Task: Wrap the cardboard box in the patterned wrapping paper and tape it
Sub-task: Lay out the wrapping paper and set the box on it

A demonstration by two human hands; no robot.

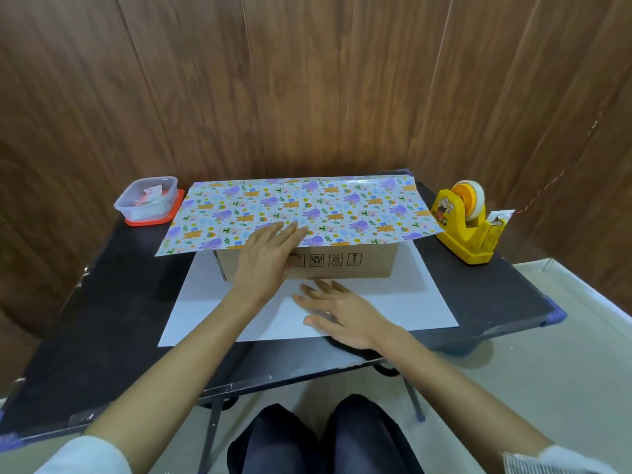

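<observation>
cardboard box (362, 266) | wrapping paper (307, 206) atop | left hand (265, 261) on paper edge

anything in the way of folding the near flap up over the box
Yes: the left hand lies across the front and top edge of the box, holding down the patterned flap, just where the near flap must come up. The right hand rests flat on that near flap.

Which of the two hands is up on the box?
The left hand: its straight fingers press the patterned wrapping paper onto the cardboard box's top front edge. The right hand lies flat lower, on the paper's white underside.
</observation>
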